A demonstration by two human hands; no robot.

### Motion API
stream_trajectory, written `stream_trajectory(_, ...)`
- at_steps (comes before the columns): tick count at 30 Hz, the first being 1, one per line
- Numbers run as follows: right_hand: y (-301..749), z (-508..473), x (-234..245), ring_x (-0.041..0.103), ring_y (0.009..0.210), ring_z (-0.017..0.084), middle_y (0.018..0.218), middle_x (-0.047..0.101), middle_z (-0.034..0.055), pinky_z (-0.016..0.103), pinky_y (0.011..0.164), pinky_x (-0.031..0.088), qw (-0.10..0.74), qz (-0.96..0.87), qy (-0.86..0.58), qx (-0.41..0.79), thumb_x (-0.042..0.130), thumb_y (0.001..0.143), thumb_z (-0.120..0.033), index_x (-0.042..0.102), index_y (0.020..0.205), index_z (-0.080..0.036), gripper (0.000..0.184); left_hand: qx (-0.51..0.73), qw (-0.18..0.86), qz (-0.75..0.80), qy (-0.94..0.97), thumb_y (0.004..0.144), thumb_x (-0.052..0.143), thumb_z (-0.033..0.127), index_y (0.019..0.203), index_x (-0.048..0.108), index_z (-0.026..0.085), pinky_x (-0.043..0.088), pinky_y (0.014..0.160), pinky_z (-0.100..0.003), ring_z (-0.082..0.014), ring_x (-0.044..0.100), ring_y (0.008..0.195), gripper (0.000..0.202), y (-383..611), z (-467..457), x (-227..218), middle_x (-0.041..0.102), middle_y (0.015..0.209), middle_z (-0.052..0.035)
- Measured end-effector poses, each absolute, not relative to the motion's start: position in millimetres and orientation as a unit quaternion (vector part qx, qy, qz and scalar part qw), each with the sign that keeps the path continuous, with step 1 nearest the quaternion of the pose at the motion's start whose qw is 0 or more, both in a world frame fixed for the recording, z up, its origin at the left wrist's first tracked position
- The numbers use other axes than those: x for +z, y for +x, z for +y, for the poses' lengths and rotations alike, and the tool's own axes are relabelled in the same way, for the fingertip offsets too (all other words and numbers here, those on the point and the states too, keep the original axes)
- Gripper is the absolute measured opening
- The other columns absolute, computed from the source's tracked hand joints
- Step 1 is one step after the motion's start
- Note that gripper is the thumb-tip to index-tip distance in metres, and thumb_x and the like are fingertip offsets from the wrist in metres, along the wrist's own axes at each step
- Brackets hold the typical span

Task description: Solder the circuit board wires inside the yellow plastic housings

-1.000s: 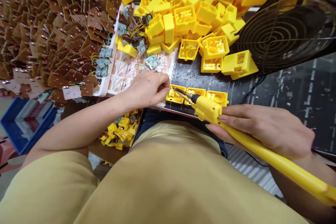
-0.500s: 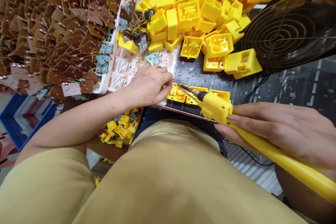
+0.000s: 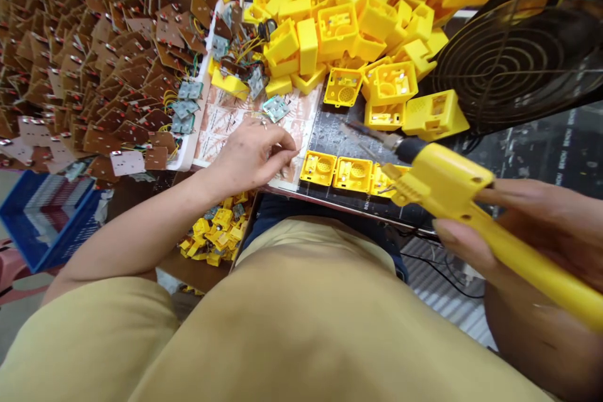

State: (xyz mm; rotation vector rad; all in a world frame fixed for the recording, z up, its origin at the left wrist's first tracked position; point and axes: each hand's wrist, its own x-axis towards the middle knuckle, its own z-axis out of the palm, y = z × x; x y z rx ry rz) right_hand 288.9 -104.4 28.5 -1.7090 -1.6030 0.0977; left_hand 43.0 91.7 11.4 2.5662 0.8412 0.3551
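On the counter [image 3: 522, 151], three open housings [image 3: 353, 174] sit aligned, a heap [image 3: 339, 25] behind unaligned; right grip [image 3: 551, 213] closed around soldering gun [image 3: 455, 176], left grip [image 3: 257, 154] nearly pinched, contents unclear.

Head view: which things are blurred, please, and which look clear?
In the head view, the yellow tool has a smeared metal tip, perhaps from motion; in the same head view, the row of yellow cases looks fairly crisp.

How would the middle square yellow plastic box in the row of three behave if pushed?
That box looks stiff, given its straight moulded walls. Open and hollow, it's probably light. Flat on the black printed worktop, it should slide, not roll.
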Motion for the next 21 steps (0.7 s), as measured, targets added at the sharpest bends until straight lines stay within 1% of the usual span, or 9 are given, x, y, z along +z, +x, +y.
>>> stream_trajectory(3, 288.0, -102.7, 21.7, 0.071, 0.108, 0.028, 0.126, 0.067, 0.0027, 0.043, 0.084, 0.062, 0.414, -0.617, -0.669, -0.013, 0.072, 0.087, -0.055, 0.041, 0.15, -0.048, 0.071, 0.158, 0.209, 0.287, 0.921, 0.093, 0.056, 0.028, 0.086, 0.071, 0.02, 0.047, 0.098, -0.041, -0.0185, 0.07, 0.084, 0.019, 41.6, 91.9, 5.3, 0.077, 0.085, -0.002)
stream_trajectory(5, 295.2, -91.0, 15.1, 0.074, 0.087, 0.021, 0.1, 0.074, 0.0022, 0.033, 0.075, 0.062, 0.383, -0.72, -0.577, -0.049, 0.057, 0.094, -0.061, 0.041, 0.153, -0.039, 0.065, 0.15, 0.24, 0.285, 0.916, 0.091, 0.058, 0.029, 0.086, 0.071, 0.02, 0.045, 0.101, -0.043, -0.0185, 0.068, 0.084, 0.016, 44.3, 91.8, 4.5, 0.076, 0.082, -0.0013)
stream_trajectory(7, 300.8, -75.2, 8.0, 0.071, 0.069, 0.013, 0.079, 0.072, -0.0028, 0.023, 0.069, 0.057, 0.35, -0.76, -0.546, -0.038, 0.055, 0.101, -0.045, 0.05, 0.146, -0.032, 0.047, 0.128, 0.291, 0.286, 0.904, 0.088, 0.061, 0.029, 0.083, 0.071, 0.02, 0.044, 0.102, -0.043, -0.0173, 0.066, 0.08, 0.014, 47.8, 91.8, 6.0, 0.074, 0.077, -0.0001)
stream_trajectory(8, 301.1, -67.0, 4.2, 0.068, 0.064, 0.011, 0.075, 0.07, -0.004, 0.02, 0.066, 0.055, 0.341, -0.772, -0.535, -0.041, 0.056, 0.102, -0.038, 0.056, 0.137, -0.029, 0.036, 0.114, 0.315, 0.288, 0.897, 0.088, 0.062, 0.029, 0.082, 0.07, 0.02, 0.044, 0.102, -0.043, -0.0166, 0.066, 0.079, 0.013, 49.4, 91.8, 7.2, 0.074, 0.077, 0.0003)
stream_trajectory(10, 295.5, -51.6, -4.0, 0.069, 0.068, 0.011, 0.079, 0.071, -0.0025, 0.02, 0.066, 0.053, 0.34, -0.779, -0.524, -0.058, 0.064, 0.098, -0.03, 0.061, 0.119, -0.025, 0.021, 0.094, 0.341, 0.293, 0.888, 0.087, 0.063, 0.029, 0.081, 0.07, 0.02, 0.043, 0.103, -0.043, -0.0169, 0.066, 0.082, 0.013, 52.1, 91.5, 9.7, 0.073, 0.079, -0.0004)
stream_trajectory(13, 278.5, -33.0, -17.0, 0.071, 0.086, 0.017, 0.095, 0.072, 0.0037, 0.03, 0.084, 0.058, 0.35, -0.788, -0.504, -0.053, 0.068, 0.094, -0.043, 0.056, 0.116, -0.022, 0.032, 0.084, 0.35, 0.307, 0.881, 0.088, 0.064, 0.03, 0.083, 0.071, 0.02, 0.042, 0.106, -0.045, -0.0187, 0.066, 0.091, 0.013, 54.5, 90.5, 12.6, 0.074, 0.083, -0.0018)
stream_trajectory(15, 267.4, -24.9, -24.7, 0.07, 0.088, 0.019, 0.099, 0.071, 0.0044, 0.039, 0.096, 0.056, 0.346, -0.799, -0.49, -0.037, 0.064, 0.096, -0.051, 0.053, 0.122, -0.022, 0.04, 0.081, 0.356, 0.315, 0.876, 0.088, 0.064, 0.029, 0.084, 0.072, 0.02, 0.039, 0.11, -0.048, -0.0192, 0.065, 0.094, 0.012, 54.9, 89.9, 14.6, 0.075, 0.083, -0.0012)
stream_trajectory(18, 256.4, -19.7, -32.7, 0.067, 0.08, 0.018, 0.096, 0.07, 0.0023, 0.042, 0.095, 0.054, 0.321, -0.807, -0.495, -0.037, 0.061, 0.1, -0.038, 0.051, 0.126, -0.023, 0.033, 0.059, 0.339, 0.318, 0.884, 0.086, 0.066, 0.026, 0.081, 0.072, 0.021, 0.03, 0.117, -0.055, -0.0206, 0.065, 0.099, 0.009, 54.8, 89.7, 19.5, 0.075, 0.084, 0.0)
stream_trajectory(21, 252.2, -18.7, -35.4, 0.065, 0.075, 0.017, 0.091, 0.069, 0.0014, 0.04, 0.091, 0.053, 0.314, -0.802, -0.506, -0.053, 0.065, 0.097, -0.026, 0.053, 0.126, -0.022, 0.031, 0.021, 0.298, 0.305, 0.904, 0.085, 0.066, 0.025, 0.078, 0.072, 0.021, 0.022, 0.12, -0.061, -0.0231, 0.063, 0.105, 0.011, 55.9, 90.5, 25.3, 0.074, 0.084, 0.0001)
